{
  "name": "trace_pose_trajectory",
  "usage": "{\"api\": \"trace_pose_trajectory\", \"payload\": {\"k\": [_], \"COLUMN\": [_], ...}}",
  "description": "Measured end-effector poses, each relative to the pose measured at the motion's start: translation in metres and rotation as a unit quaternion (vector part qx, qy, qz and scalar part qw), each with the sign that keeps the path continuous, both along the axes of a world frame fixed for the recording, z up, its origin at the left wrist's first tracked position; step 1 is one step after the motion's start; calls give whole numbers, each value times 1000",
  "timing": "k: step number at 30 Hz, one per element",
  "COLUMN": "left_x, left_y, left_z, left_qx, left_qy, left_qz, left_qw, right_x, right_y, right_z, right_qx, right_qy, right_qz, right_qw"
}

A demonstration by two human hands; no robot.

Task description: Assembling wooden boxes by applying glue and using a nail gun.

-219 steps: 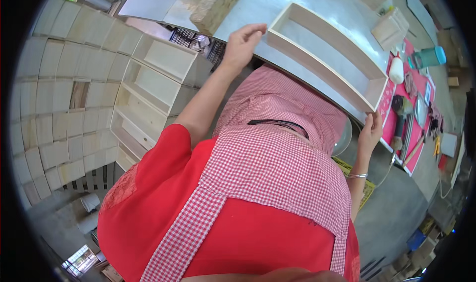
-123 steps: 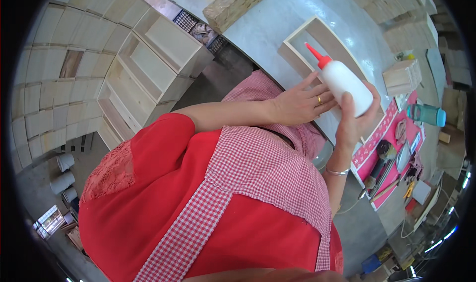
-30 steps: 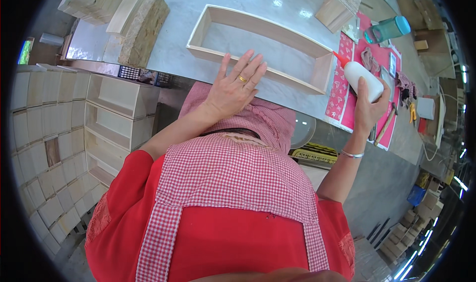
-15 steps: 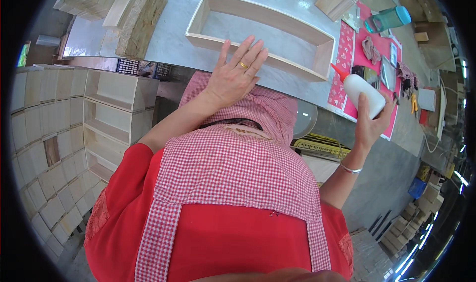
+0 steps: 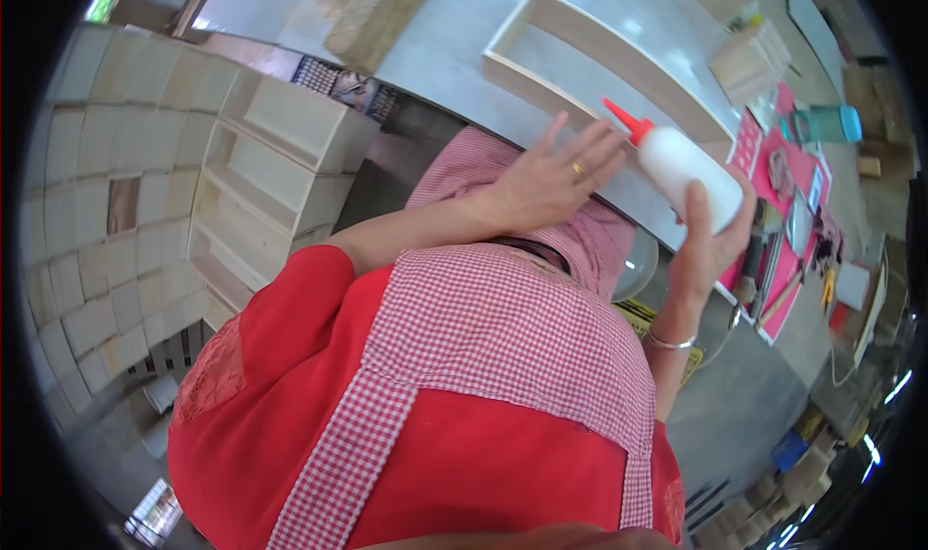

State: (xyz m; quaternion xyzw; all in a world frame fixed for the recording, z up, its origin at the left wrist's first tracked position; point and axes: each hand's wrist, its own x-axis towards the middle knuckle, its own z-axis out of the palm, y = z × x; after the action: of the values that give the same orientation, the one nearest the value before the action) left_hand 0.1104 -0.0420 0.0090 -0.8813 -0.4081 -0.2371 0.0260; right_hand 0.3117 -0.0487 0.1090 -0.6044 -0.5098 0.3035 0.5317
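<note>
Right hand [image 5: 713, 241] grasps bottle [image 5: 688, 175], nozzle [image 5: 624, 117] toward ten o'clock, likely for aim; left hand [image 5: 553, 183] empty beside wooden frame [image 5: 638, 67].

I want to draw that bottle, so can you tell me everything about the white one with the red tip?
The white bottle looks like smooth plastic, with rounded shoulders. On top is a red nozzle, wide at its base and narrowing to a point. The right hand grips the bottle tilted, its tip towards the picture's upper left. The left hand is close to the nozzle; I can't tell if they touch. Behind it in view is a wooden frame. What's inside doesn't show.
</note>
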Motion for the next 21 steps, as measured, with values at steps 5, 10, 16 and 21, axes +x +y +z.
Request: {"api": "trace_pose_trajectory", "payload": {"k": [5,10,16,21], "left_x": [-6,-11,-13,-8], "left_y": [-7,-6,-7,-9], "left_z": [-9,-12,-10,-10], "left_qx": [-10,-33,-35,-11], "left_qy": [-45,-39,-31,-40], "left_qz": [-33,-44,-45,-41], "left_qw": [998,998,998,998], "right_x": [-71,-95,-88,-53], "right_y": [38,57,56,45], "right_z": [-14,-18,-13,-13], "right_qx": [42,33,27,44], "right_qy": [27,13,-33,-67], "right_qz": [115,146,146,110], "right_qw": [992,989,988,991]}}
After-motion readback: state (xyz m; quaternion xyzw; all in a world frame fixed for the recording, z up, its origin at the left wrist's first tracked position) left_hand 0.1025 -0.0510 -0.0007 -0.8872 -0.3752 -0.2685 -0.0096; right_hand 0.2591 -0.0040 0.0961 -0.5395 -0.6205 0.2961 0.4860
